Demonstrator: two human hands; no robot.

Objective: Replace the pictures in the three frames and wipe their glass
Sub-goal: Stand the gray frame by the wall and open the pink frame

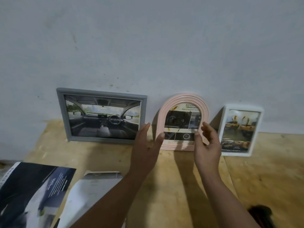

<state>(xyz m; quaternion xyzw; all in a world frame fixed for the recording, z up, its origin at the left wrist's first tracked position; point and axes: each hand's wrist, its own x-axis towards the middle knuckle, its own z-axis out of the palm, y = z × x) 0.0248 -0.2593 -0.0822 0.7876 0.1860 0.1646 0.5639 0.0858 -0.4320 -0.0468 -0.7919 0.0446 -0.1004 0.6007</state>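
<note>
A grey frame (102, 115) showing a car interior leans on the wall (148, 46) at left. The left hand (146, 145) is spread flat, holding nothing, just beside the pink arched frame (181, 122), which stands on the wooden table (263, 170). The right hand (208, 143), loosely curved, seems to touch that frame's right edge. A white frame (240, 130) stands rightmost.
</note>
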